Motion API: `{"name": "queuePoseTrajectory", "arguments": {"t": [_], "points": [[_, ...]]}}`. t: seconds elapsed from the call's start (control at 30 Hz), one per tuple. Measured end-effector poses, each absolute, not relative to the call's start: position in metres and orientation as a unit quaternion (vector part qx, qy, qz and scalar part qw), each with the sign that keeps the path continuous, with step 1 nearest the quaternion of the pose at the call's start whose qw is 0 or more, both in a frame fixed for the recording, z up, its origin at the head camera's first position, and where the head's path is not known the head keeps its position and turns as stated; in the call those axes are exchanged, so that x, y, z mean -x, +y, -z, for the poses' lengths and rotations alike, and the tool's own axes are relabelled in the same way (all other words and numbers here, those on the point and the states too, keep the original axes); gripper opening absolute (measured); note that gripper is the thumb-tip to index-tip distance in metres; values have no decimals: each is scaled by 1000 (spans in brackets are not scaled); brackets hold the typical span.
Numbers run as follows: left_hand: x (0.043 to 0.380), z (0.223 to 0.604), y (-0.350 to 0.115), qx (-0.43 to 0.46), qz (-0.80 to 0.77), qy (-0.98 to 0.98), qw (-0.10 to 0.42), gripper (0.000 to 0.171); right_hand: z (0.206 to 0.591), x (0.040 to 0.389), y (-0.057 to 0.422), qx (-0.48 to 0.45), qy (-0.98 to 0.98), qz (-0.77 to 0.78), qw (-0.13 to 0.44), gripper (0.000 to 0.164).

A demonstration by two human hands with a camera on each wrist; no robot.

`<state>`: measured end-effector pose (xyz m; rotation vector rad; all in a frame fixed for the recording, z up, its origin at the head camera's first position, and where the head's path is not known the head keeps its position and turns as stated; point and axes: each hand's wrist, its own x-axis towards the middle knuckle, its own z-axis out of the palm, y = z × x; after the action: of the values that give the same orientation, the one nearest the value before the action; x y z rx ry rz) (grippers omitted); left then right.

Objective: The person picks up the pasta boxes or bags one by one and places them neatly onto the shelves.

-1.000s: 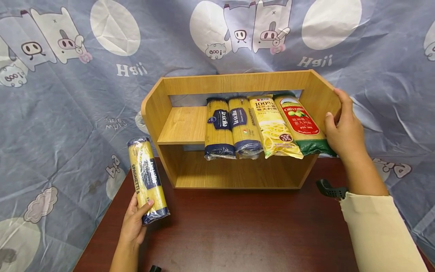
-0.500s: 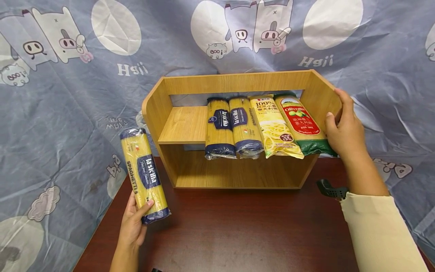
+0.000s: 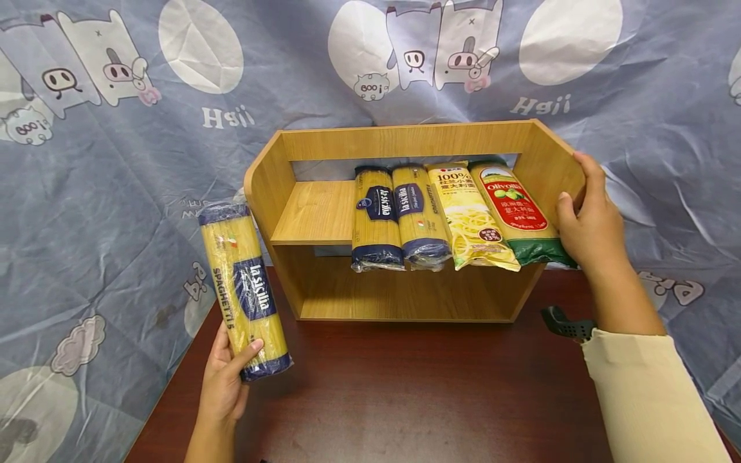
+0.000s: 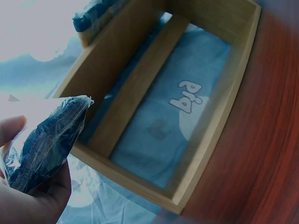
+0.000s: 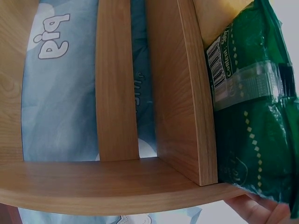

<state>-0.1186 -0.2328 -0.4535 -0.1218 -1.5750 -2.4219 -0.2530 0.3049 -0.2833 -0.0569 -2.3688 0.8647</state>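
Note:
In the head view my left hand (image 3: 222, 382) grips the lower end of a clear-wrapped spaghetti pack (image 3: 247, 289) with blue ends, thumb across its front. The pack tilts up to the left of a wooden shelf (image 3: 405, 143). The left wrist view shows the blue crinkled end (image 4: 49, 140) of that pack between thumb and fingers. My right hand (image 3: 596, 225) holds the shelf's right side panel (image 3: 547, 170) by its edge, thumb inside. Next to that thumb lies a green-ended Olivoilà spaghetti pack (image 3: 515, 199) on the upper board.
On the upper board, a yellow noodle pack (image 3: 471, 215) and two blue-ended spaghetti packs (image 3: 419, 215) lie side by side, overhanging its front. Bare board (image 3: 315, 212) shows left of them. The shelf stands on a dark red table (image 3: 405, 386) before a printed cloth (image 3: 127, 193).
The held spaghetti pack's upper end has risen and shifted slightly left, its lower end staying nearly in place. My right hand keeps its hold on the side panel.

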Motion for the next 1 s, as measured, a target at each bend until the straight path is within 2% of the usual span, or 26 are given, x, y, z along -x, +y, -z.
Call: {"name": "queuePoseTrajectory", "arguments": {"t": [0.23,0.53,1.0], "points": [[111,440,-223,43,822,-554,127,72,283,252,305,21,-895,-328,302,61],[112,432,-208,68,798,-590,103,73,283,251,303,22,-894,-327,307,61],[124,432,-197,21,784,-616,73,73,283,251,304,21,-894,-326,308,61]]}}
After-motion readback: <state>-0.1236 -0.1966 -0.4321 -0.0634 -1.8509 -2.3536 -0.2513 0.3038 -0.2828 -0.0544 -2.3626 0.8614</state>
